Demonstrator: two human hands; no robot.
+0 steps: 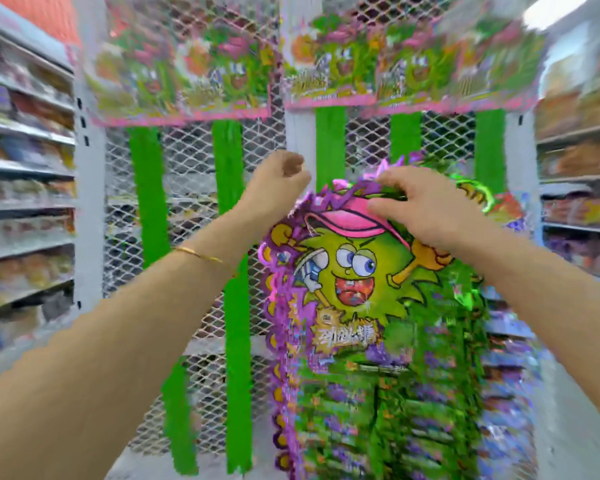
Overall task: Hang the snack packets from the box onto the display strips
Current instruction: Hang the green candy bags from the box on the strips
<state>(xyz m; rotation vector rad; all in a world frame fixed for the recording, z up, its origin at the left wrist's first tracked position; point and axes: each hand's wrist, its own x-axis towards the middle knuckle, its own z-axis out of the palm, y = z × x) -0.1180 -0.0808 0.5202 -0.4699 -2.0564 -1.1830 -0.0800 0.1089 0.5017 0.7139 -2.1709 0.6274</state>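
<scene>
A snack packet [355, 271], green with a cartoon face in a pink cap and a purple edge, is held up in front of the wire mesh display. My right hand [426, 209] grips its top edge, fingers curled over the cap print. My left hand [284, 181] is raised just left of the packet's top with its fingers curled, beside a green display strip [329, 143]; blur hides whether it pinches anything. Several more green strips [227, 188] hang down the mesh. Packets of the same kind [378, 60] hang in a row along the top. The box is not visible.
More green and purple packets [388, 420] blur together below the held one. The white mesh panel [194, 161] stands between grey uprights [89, 188]. Stocked store shelves run along the left [25, 168] and the right [579, 161].
</scene>
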